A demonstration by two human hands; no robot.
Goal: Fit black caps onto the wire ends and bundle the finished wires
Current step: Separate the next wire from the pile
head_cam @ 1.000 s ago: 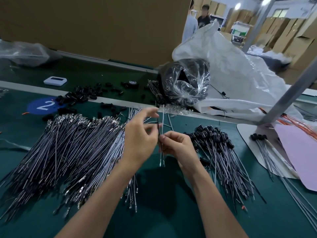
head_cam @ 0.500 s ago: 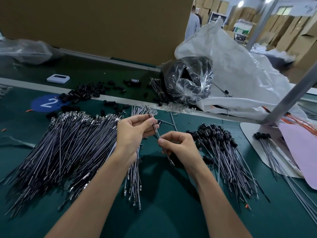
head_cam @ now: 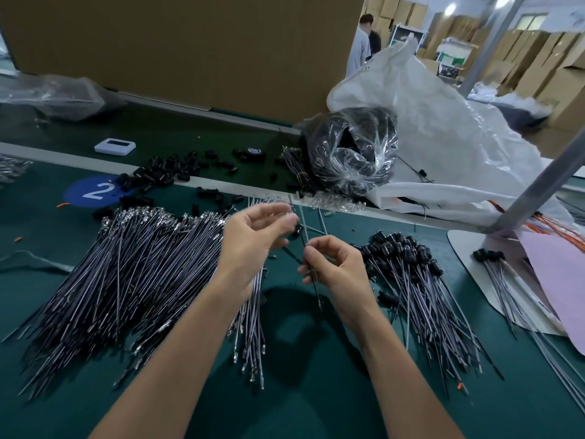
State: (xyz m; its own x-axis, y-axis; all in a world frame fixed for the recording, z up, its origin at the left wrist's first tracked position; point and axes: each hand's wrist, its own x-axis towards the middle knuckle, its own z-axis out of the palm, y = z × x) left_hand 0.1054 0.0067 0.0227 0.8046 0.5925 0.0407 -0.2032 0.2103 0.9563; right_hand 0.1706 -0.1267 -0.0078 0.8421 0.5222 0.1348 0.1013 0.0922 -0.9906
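Head view, one station, green table point(head_cam: 300, 400)

- Right hand point(head_cam: 335, 264), centre of frame: thumb and forefinger closed narrow on a single wire point(head_cam: 317, 296). The wire stands steeply, its top end at the table's far edge in the picture and its lower end hanging clear below the hand.
- Left hand point(head_cam: 256, 239), just left of the right hand: fingers curled, thumb and forefinger tips pinching a small dark cap point(head_cam: 296, 231) just beside the upper run of the wire. Motion blur here; whether cap and wire touch cannot be told.
- Against the frame half a second earlier: the left hand's fingers then lay flat along the wire; they are now curled and lifted off it. The right hand keeps the same pinch at much the same place.
- Bare wires point(head_cam: 126, 274): large fanned pile, left half of frame.
- Capped wires point(head_cam: 421, 289): pile right of the right hand, caps towards the top.
- Small capped bundle point(head_cam: 489, 256): far right, on a white board point(head_cam: 462, 245), beside a pink sheet point(head_cam: 557, 280).
- Loose caps point(head_cam: 164, 177): scattered upper left, near a blue disc marked 2 point(head_cam: 95, 191).
- Clear bag point(head_cam: 351, 150) with dark contents: upper centre, against a white sack point(head_cam: 459, 137)
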